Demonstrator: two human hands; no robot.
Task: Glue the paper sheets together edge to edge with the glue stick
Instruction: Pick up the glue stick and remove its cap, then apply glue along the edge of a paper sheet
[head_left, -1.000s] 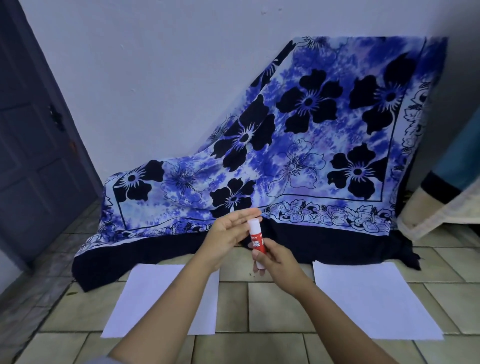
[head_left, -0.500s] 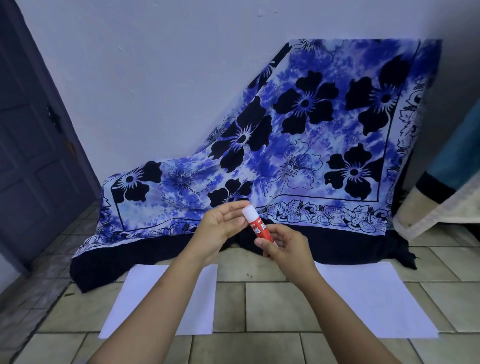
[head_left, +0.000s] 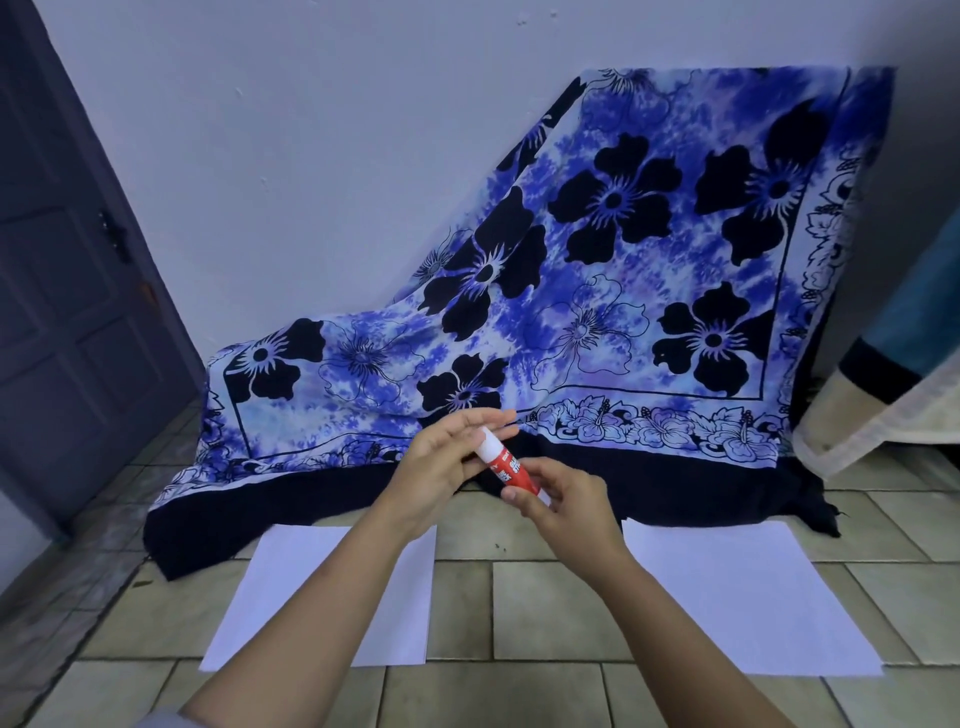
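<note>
A red glue stick (head_left: 511, 470) with a white cap is held tilted in mid-air in front of me, cap end up and to the left. My right hand (head_left: 563, 501) grips its red lower body. My left hand (head_left: 449, 457) has its fingers around the white cap. Two white paper sheets lie flat on the tiled floor, apart from each other: the left sheet (head_left: 270, 597) is partly hidden under my left forearm, and the right sheet (head_left: 748, 597) lies beyond my right forearm.
A blue floral cloth (head_left: 597, 312) drapes from the wall down onto the floor just behind the sheets. A dark door (head_left: 62, 291) stands at the left. A folded blanket or mattress edge (head_left: 893, 395) is at the right. Bare tiles (head_left: 530, 603) separate the sheets.
The glue stick has tipped from upright to tilted and risen slightly. My left fingers have closed further over the white cap, and both hands sit a little higher.
</note>
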